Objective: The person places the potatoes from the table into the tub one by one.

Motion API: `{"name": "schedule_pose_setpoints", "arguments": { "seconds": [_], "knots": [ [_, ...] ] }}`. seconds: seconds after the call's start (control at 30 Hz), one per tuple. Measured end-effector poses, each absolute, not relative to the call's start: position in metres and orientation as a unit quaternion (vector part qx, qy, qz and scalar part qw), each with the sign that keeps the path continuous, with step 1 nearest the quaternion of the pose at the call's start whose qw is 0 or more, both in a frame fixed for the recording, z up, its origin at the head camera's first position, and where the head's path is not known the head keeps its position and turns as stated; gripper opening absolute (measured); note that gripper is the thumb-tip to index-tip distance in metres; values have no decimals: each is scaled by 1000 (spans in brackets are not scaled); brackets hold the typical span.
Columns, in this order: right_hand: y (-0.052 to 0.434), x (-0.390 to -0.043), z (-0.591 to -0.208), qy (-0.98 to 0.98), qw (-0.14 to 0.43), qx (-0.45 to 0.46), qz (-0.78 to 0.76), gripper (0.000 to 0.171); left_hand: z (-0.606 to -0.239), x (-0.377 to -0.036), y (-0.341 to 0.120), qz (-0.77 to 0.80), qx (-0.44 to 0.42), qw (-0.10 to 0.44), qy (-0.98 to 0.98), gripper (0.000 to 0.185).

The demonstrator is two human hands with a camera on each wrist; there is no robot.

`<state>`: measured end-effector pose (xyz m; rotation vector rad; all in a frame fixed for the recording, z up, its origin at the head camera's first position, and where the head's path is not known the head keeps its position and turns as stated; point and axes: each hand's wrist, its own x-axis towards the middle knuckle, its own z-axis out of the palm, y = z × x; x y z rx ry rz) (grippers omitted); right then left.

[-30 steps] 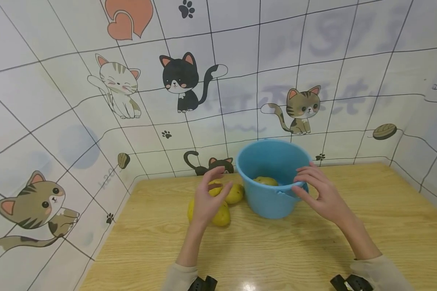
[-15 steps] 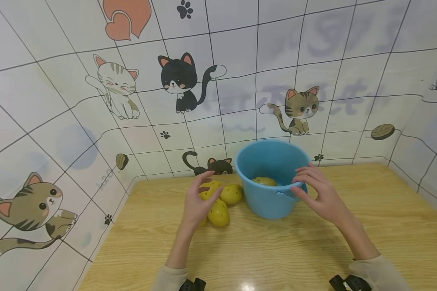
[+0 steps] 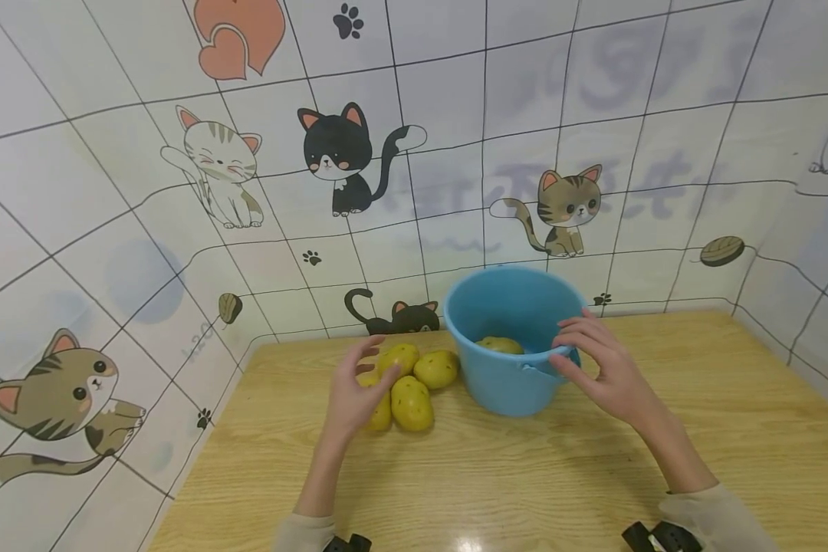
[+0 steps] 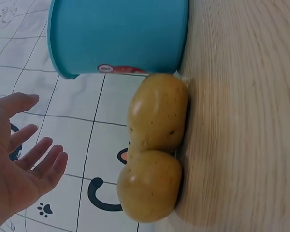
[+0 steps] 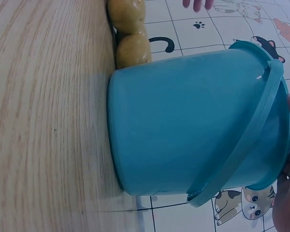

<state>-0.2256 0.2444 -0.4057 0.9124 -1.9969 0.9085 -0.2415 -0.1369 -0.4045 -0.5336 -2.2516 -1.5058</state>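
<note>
On the wooden table [image 3: 524, 475] a blue bucket [image 3: 514, 341] stands upright near the back wall, with one potato [image 3: 500, 345] lying inside it. Just left of the bucket, a small cluster of potatoes [image 3: 407, 383] lies on the table; the one nearest the bucket [image 3: 436, 369] lies just beside its wall, though whether they touch cannot be told.

The left hand [image 3: 352, 391] hovers over the left side of that cluster, fingers spread and relaxed, holding nothing. Its fingertips are just above the rear potato [image 3: 399, 357], and the hand partly hides another potato [image 3: 379, 410] beneath it. The left wrist view shows the open palm [image 4: 17, 169] apart from two potatoes [image 4: 154, 150] that touch each other, with clear space between the fingers and the nearer one.

The right hand [image 3: 596, 376] is at the bucket's near right rim, fingers bent loosely around the thin blue handle [image 3: 548, 356], which lies along the rim. In the right wrist view the handle [image 5: 246, 140] runs slanted across the bucket's wall [image 5: 183, 121], and only the edge of the hand [image 5: 287, 193] shows at the rim, so how firmly it grips cannot be told.

The wall [image 3: 179, 192] behind is tiled and printed with cartoon cats.
</note>
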Motion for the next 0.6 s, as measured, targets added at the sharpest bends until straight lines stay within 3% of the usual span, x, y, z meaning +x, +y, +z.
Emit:
{"name": "schedule_pose_setpoints", "arguments": {
  "seconds": [0.6],
  "knots": [
    [243, -227, -407, -769, 386, 362, 359, 40, -423, -255, -174, -494, -169, 99, -847, 64]
  ]
}}
